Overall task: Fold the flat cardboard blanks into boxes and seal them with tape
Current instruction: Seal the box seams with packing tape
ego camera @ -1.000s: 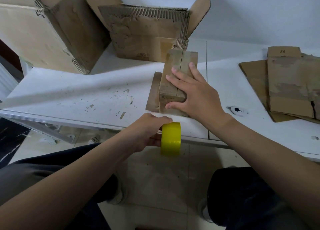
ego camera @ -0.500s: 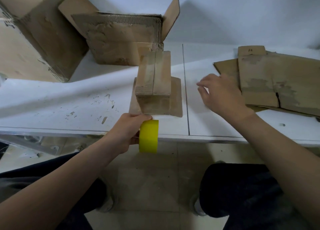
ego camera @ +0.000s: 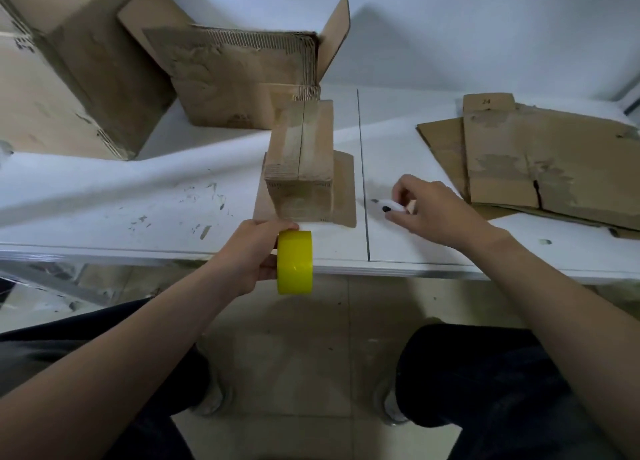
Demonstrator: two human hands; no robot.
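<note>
A white bench (ego camera: 104, 196), scuffed and paint-flecked, runs along a pale wall above a tiled floor. At its middle stands the box (ego camera: 299, 168), a small carton with its two top flaps folded shut and meeting in a centre seam, and a side flap lying flat on the bench on either side. Behind it sit two larger cartons (ego camera: 242, 78), one open. To the right lies the stack of blanks (ego camera: 540, 168), well apart from the box.

The left hand (ego camera: 251, 255) holds the tape (ego camera: 294, 262), a yellow roll, at the bench's front edge just below the box, fingers wrapped round it from the side. The right hand (ego camera: 433, 210) rests on the bench beside the box, its fingers closed on a small white cutter (ego camera: 389, 206) with a dark tip.

The box looks light and fairly stiff, worn and soft at the corners. Being light, it would likely slide or tip under a pull of tape, so it wants a flat palm on top across the seam. Grip its side walls, not the loose flaps, which bend. The tape roll is rigid and smooth; a hold through the core lets it turn. The blanks are thin and floppy, best lifted by an edge.
</note>
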